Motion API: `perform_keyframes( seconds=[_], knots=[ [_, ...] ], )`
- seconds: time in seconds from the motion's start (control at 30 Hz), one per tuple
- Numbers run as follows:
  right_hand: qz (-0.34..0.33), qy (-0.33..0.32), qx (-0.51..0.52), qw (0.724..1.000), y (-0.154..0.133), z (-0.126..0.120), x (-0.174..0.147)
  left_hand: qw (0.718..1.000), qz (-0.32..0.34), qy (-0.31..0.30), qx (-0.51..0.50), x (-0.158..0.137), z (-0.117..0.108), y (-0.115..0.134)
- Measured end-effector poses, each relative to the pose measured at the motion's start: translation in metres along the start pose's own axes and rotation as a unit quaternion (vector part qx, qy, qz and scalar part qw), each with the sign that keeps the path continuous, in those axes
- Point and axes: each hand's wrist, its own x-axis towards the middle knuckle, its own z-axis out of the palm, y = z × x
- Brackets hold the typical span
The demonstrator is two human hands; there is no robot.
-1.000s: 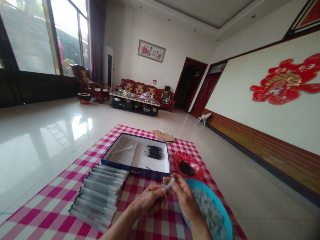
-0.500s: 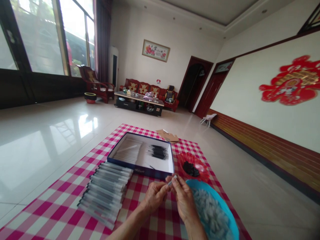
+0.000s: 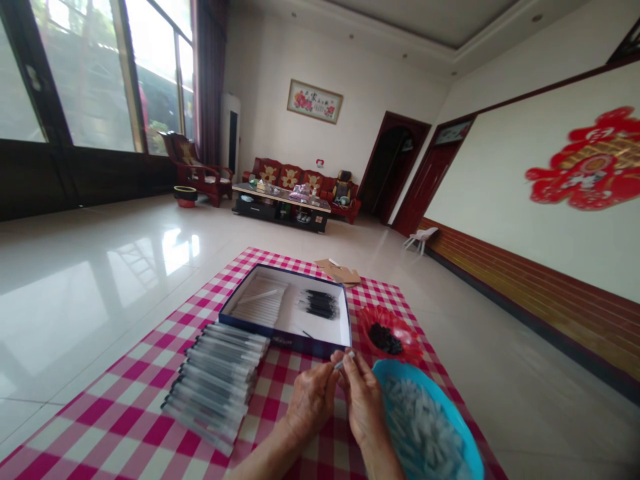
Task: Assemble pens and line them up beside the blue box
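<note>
My left hand [image 3: 313,393] and my right hand [image 3: 364,397] meet over the checked cloth, in front of the shallow box [image 3: 305,343]. Both are closed on a slim pen [image 3: 344,363]; only a short translucent, greyish stretch shows between the fingertips. Most of it is hidden by the fingers. A row of finished-looking clear pens [image 3: 215,380] with dark ends lies to the left of my hands. Close by my right hand stands a blue basin [image 3: 463,427] full of translucent pen caps [image 3: 420,420].
The box holds clear tubes [image 3: 260,303] on its left and dark refills [image 3: 320,305] on its right. A red scalloped dish [image 3: 411,337] contains small black parts [image 3: 385,339]. Cardboard [image 3: 340,272] lies behind the box. Beyond the table are a coffee table [image 3: 280,207] and sofa.
My hands stay together on the pen, and the left hand has rolled slightly, its back more turned up. The whole view has shifted a little.
</note>
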Motion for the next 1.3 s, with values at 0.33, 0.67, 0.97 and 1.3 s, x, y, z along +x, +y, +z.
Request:
perform_keyframes(
  seconds=[0.33, 0.67, 0.97, 1.3],
  knots=[
    [-0.040, 0.038, 0.063, 0.997, 0.038, 0.006, -0.005, 0.998, -0.031, 0.041, 0.025, 0.021, -0.028, 0.023],
    [-0.025, -0.031, -0.066, 0.997, 0.044, 0.010, -0.011, 0.979, 0.056, -0.103, 0.165, 0.008, -0.156, 0.005],
    [-0.039, -0.052, -0.078, 0.995, 0.035, 0.018, -0.019, 0.951, 0.051, -0.141, 0.271, -0.059, -0.227, -0.031],
    [-0.045, -0.071, -0.103, 0.991, 0.041, 0.012, -0.014, 0.936, 0.064, -0.103, 0.330, -0.061, -0.213, -0.047]
  ],
)
